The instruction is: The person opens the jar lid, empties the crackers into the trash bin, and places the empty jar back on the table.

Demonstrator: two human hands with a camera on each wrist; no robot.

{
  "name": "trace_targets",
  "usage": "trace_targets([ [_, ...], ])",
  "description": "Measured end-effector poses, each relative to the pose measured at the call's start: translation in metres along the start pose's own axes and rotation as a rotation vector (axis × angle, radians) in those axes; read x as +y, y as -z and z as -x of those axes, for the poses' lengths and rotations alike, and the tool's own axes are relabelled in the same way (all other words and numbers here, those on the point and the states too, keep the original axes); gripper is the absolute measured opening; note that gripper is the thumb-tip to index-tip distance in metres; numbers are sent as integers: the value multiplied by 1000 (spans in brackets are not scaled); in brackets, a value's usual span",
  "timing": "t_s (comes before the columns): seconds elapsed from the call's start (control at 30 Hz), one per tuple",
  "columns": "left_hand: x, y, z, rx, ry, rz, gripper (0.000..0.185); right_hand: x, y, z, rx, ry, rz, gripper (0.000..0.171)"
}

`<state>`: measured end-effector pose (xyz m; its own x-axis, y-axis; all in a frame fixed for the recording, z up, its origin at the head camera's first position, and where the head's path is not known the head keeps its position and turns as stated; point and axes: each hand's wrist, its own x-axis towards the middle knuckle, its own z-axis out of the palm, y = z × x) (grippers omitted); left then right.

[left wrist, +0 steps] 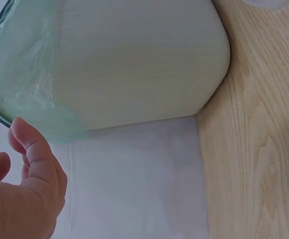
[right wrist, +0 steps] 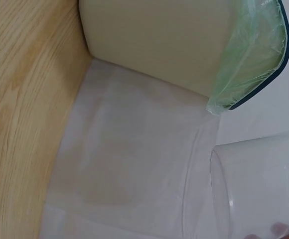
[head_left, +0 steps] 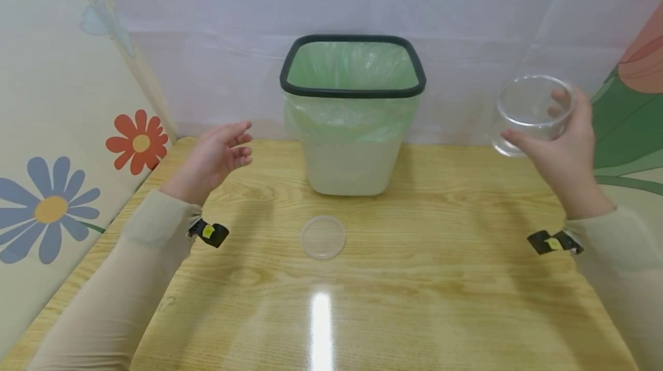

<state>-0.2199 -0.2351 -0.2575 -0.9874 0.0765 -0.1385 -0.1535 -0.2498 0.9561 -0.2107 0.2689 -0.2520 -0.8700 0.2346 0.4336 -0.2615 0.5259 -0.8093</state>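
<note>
My right hand (head_left: pixel 561 144) grips a clear round plastic container (head_left: pixel 530 111) and holds it in the air to the right of the bin, its open mouth turned sideways. The right wrist view shows the container (right wrist: pixel 256 186) close up, empty. A white waste bin (head_left: pixel 352 112) with a black rim and a green liner stands at the back middle of the wooden table (head_left: pixel 440 279). A clear round lid (head_left: pixel 323 236) lies flat on the table in front of the bin. My left hand (head_left: pixel 217 155) hovers left of the bin with fingers relaxed, holding nothing; the bin (left wrist: pixel 129 59) fills the left wrist view.
A white sheet hangs behind the table. A flower-patterned panel (head_left: pixel 57 146) stands along the left edge, and another patterned panel (head_left: pixel 634 100) stands at the right. Bare wood lies between the lid and the table's near edge.
</note>
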Motion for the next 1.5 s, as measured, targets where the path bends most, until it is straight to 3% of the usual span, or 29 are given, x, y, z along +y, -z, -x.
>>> trace_targets([
  [1.07,-14,7,5,4,21,29,19,11,2,13,-20,-29,0,87],
  [1.5,-17,9,6,11,18,-16,21,17,5,18,2,-36,11,86],
])
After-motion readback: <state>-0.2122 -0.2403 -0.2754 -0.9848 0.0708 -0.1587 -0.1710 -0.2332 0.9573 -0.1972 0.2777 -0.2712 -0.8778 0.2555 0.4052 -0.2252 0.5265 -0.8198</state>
